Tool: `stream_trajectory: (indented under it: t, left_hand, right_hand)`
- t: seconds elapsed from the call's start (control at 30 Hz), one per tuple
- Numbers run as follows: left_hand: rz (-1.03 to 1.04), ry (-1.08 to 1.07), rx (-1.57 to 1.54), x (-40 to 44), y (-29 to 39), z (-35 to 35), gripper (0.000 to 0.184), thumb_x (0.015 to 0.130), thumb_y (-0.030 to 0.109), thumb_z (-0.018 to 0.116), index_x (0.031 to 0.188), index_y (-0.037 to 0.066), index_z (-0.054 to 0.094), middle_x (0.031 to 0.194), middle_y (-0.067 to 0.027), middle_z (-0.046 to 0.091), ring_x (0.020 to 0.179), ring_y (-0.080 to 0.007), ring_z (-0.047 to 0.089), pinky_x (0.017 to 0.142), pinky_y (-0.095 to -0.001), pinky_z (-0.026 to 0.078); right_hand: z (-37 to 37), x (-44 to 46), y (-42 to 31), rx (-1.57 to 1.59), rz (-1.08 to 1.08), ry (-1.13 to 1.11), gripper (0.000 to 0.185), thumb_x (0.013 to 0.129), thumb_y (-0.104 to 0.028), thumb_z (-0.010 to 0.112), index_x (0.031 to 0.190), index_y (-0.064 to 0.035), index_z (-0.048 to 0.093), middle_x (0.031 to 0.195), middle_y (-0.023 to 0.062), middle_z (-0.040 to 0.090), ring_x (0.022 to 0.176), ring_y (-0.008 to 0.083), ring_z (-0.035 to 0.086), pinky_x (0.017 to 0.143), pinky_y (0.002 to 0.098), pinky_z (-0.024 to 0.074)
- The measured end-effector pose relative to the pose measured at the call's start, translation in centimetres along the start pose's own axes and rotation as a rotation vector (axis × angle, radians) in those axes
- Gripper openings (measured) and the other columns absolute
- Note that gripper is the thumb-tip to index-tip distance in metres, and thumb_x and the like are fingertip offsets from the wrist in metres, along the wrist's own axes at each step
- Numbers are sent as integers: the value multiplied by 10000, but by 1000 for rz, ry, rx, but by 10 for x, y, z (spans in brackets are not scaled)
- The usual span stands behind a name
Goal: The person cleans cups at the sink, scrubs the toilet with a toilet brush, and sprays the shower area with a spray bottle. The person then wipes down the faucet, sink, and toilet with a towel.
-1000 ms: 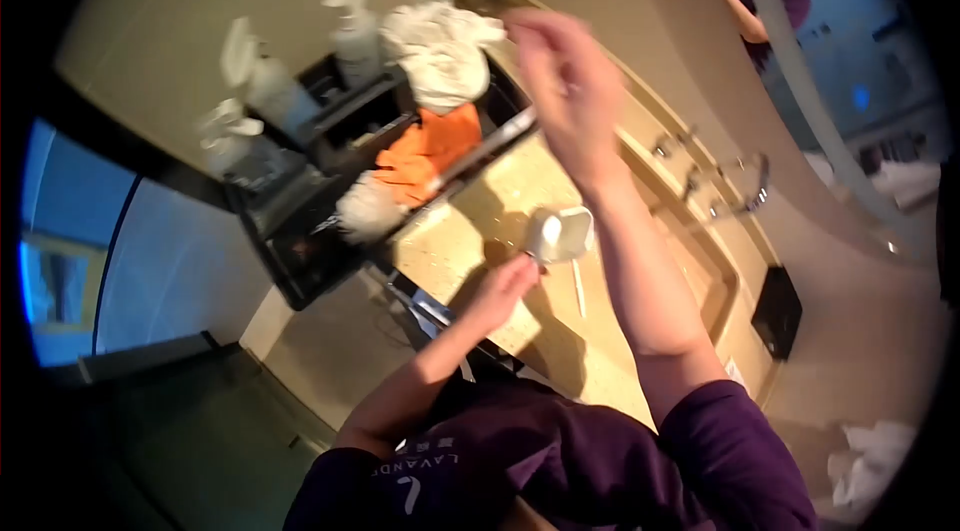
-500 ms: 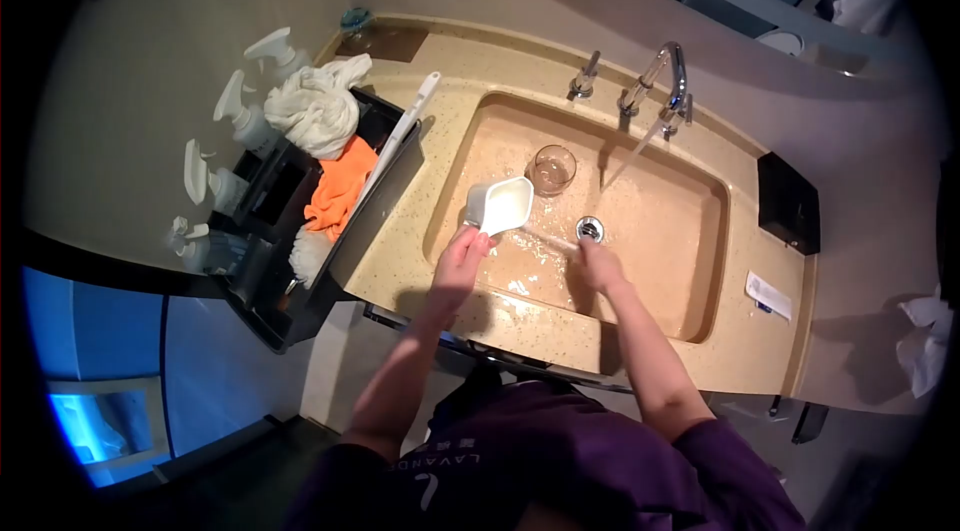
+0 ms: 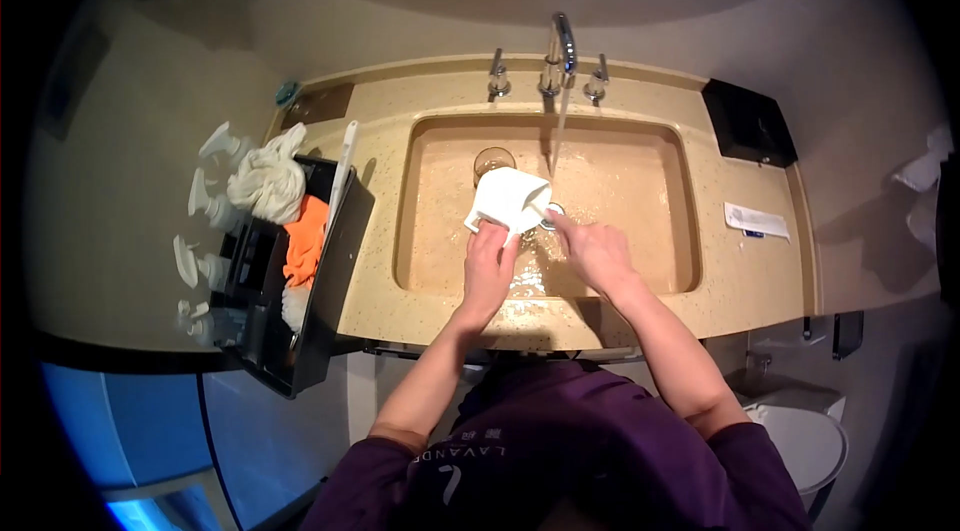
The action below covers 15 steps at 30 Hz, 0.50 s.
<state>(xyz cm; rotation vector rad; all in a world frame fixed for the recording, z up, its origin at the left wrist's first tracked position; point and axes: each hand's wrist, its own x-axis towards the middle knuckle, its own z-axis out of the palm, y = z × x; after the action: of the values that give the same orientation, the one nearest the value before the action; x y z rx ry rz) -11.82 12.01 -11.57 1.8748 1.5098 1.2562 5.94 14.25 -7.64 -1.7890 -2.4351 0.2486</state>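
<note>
A white jug-like cup (image 3: 505,199) hangs over the sink, tilted with its mouth to the right. My left hand (image 3: 489,266) is closed on its near side. My right hand (image 3: 597,253) is closed on a thin pale stick (image 3: 540,208), whose far end reaches the cup's mouth; the tip is hidden inside. Behind the cup a clear drinking glass (image 3: 493,163) stands in the sink, partly covered. Water runs from the chrome faucet (image 3: 562,41) in a stream just right of the cup, near the drain (image 3: 553,215).
The tan sink (image 3: 645,231) lies in a speckled counter. On the left, a black caddy (image 3: 325,331) carries spray bottles (image 3: 207,196), a white cloth (image 3: 268,186), an orange cloth (image 3: 308,241) and a long white-handled tool (image 3: 343,166). At right are a black box (image 3: 750,121) and a white packet (image 3: 755,221).
My view has swung round so the sink sits straighter. The cup has turned its mouth rightward, and the stick in my right hand, which was outside it, now reaches into its mouth.
</note>
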Motion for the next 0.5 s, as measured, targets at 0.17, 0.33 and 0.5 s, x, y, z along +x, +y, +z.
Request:
stream_trajectory:
  t: [0.17, 0.33, 0.5]
  left_hand:
    - [-49, 0, -68, 3, -6, 8, 140, 871, 114, 494, 894, -19, 532, 900, -142, 524, 828, -312, 510, 731, -366, 411]
    - [-7, -146, -80, 8, 1, 14, 141, 878, 111, 488, 896, -24, 525, 865, -158, 508, 785, -318, 512, 697, -362, 419]
    - [-44, -180, -129, 11, -12, 18, 148, 876, 123, 497, 902, -21, 518, 869, -164, 499, 769, -296, 512, 673, -346, 421]
  right_hand:
    - [-22, -17, -1, 260, -106, -93, 376, 874, -158, 447, 1232, -256, 509, 636, 117, 587, 595, 281, 602, 522, 389, 475]
    - [-42, 11, 19, -401, -111, -45, 377, 873, -109, 445, 1244, -161, 485, 629, 58, 594, 601, 170, 610, 509, 319, 477]
    - [-12, 19, 12, 613, -56, -378, 347, 900, -270, 421, 1189, -135, 559, 944, 203, 623, 846, 267, 613, 798, 359, 466]
